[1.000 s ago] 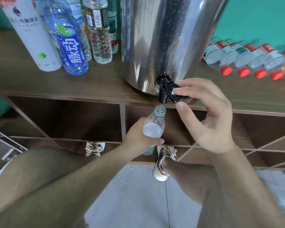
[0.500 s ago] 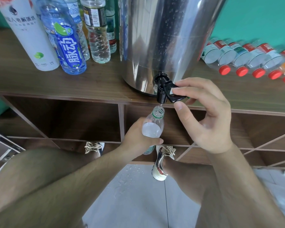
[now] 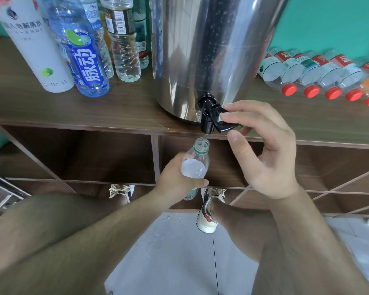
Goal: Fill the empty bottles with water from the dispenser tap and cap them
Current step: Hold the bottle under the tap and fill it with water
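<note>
filling under the black tap: one small clear bottle, uncapped, holding water, its mouth just below the spout and catching a thin stream. left hand is gripping the bottle's body. right hand is pinching the black tap by its lever. steel dispenser is standing on the wooden shelf; red-capped bottles are lying to its right, upright bottles are standing to its left.

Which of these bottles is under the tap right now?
The small clear bottle, gripped in the left hand, mouth open beneath the black tap; the others stand or lie on the shelf.
</note>
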Action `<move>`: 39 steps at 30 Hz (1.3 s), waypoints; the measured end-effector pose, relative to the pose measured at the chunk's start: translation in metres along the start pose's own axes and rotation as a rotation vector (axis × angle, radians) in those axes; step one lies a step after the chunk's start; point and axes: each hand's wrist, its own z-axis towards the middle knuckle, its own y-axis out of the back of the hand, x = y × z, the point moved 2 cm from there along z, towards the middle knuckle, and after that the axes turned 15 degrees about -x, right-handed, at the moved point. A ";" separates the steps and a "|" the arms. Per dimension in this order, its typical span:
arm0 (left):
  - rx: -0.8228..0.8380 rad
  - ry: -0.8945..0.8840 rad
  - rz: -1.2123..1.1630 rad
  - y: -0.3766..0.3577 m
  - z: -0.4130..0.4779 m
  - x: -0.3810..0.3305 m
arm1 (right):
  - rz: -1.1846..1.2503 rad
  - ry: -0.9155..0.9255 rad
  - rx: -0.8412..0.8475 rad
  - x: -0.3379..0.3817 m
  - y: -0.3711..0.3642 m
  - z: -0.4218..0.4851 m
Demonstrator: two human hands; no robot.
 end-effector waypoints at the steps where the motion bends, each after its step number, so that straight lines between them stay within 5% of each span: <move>1: 0.001 -0.002 0.006 0.000 0.000 0.000 | 0.004 0.000 -0.001 0.000 0.000 0.000; 39: -0.020 0.001 0.028 -0.005 0.005 0.003 | 0.001 0.003 0.018 -0.003 0.000 0.001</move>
